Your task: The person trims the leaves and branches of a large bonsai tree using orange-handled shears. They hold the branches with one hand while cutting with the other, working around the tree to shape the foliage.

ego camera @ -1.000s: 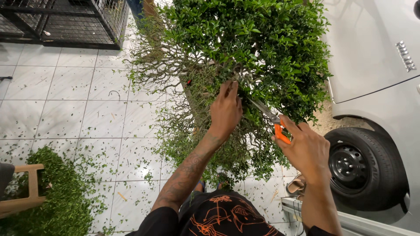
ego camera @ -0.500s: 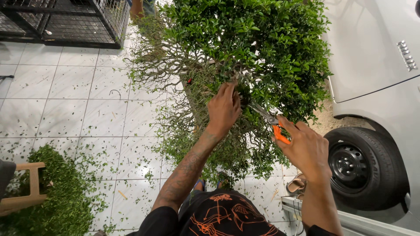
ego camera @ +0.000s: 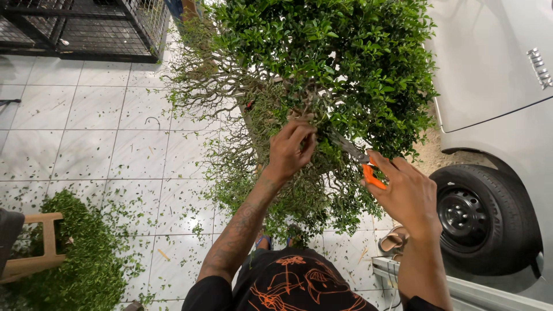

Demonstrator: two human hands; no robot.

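Two hands work mid-frame: left hand [ego camera: 292, 147] pinches a twig of the bush [ego camera: 322, 63] steady; right hand [ego camera: 403, 193] grips orange-handled shears [ego camera: 360, 161].

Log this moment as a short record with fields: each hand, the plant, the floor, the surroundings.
left hand: fingers in the twigs of the shrub, gripping a branch
right hand: holds orange-handled shears, blades reaching into the foliage
shrub: dense green leaves above, bare thin twigs on the left
floor: pale tiles strewn with leaf clippings
clippings pile: lower left, beside a wooden stool
right side: white car, black wheel
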